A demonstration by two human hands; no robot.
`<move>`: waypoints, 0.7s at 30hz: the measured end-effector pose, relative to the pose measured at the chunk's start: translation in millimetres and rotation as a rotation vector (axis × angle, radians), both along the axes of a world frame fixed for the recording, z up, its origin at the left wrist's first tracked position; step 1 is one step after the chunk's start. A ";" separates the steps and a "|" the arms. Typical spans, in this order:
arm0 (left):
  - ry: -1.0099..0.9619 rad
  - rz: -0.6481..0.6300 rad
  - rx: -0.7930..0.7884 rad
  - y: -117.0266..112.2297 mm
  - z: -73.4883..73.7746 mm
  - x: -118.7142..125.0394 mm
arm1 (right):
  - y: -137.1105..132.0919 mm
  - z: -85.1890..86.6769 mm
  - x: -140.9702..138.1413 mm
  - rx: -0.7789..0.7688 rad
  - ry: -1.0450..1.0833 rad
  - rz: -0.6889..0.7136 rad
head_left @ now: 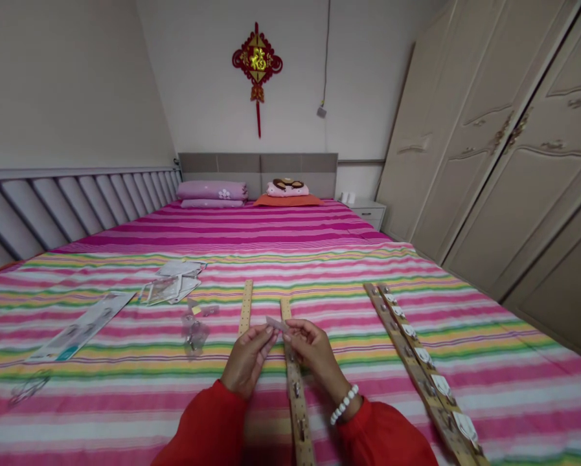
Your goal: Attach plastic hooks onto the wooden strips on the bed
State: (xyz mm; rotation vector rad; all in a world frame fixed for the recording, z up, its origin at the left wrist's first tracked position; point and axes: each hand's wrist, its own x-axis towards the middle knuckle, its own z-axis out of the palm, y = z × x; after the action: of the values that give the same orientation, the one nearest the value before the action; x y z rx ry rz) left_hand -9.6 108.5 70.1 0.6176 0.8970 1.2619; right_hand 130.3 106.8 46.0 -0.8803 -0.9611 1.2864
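Note:
Between my two hands is a small, thin, translucent greyish piece, perhaps a little plastic bag; its kind is not clear. My left hand pinches its left end, and my right hand pinches the right end. Just below them lies a long wooden strip with holes and several small metal fittings along it. A second wooden strip, with rows of holes, lies partly behind my left hand. To the left sits a small heap of clear plastic packets with metal bits inside.
Two longer strips with metal fittings and white pieces lie at the right. Flat clear packages and a long packaged card are on the left, near a thin wire-like loop. Everything rests on a striped bedspread.

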 end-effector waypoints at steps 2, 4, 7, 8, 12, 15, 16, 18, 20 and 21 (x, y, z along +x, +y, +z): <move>0.017 -0.018 0.012 -2.4 -1.6 3.5 | -1.0 1.1 -0.7 0.005 -0.032 -0.024; 0.058 -0.029 0.034 -4.1 -4.6 5.5 | -1.1 0.8 0.4 -0.006 -0.075 -0.036; 0.217 -0.032 0.120 -6.0 -8.7 7.5 | -0.4 -1.7 3.4 -0.023 -0.095 -0.040; 0.282 -0.046 0.160 -6.5 -9.4 8.1 | 0.0 -3.0 4.4 -0.032 -0.089 -0.041; 0.439 -0.128 0.259 -5.9 -8.0 9.1 | 1.7 -10.1 8.5 -0.076 -0.033 -0.053; 0.508 -0.048 0.277 -1.0 -5.9 6.0 | 2.5 -14.9 12.0 -0.098 -0.007 -0.043; 0.537 -0.001 0.288 1.3 -5.4 4.3 | 2.7 -15.6 13.2 -0.104 -0.011 -0.034; 0.602 0.075 0.333 6.0 -4.6 0.5 | 3.1 -15.2 15.4 -0.110 -0.029 -0.009; 0.668 0.110 0.402 10.4 -4.5 -2.6 | 3.7 -12.6 17.3 -0.106 -0.047 0.025; 0.691 0.109 0.431 12.4 -4.9 -3.5 | 4.2 -10.9 18.1 -0.102 -0.059 0.042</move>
State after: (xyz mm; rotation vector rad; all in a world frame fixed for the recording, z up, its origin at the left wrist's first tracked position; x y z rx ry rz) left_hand -13.1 120.9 65.2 1.4182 1.2383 1.3706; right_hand 148.4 111.0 35.1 -0.9865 -0.9715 1.3616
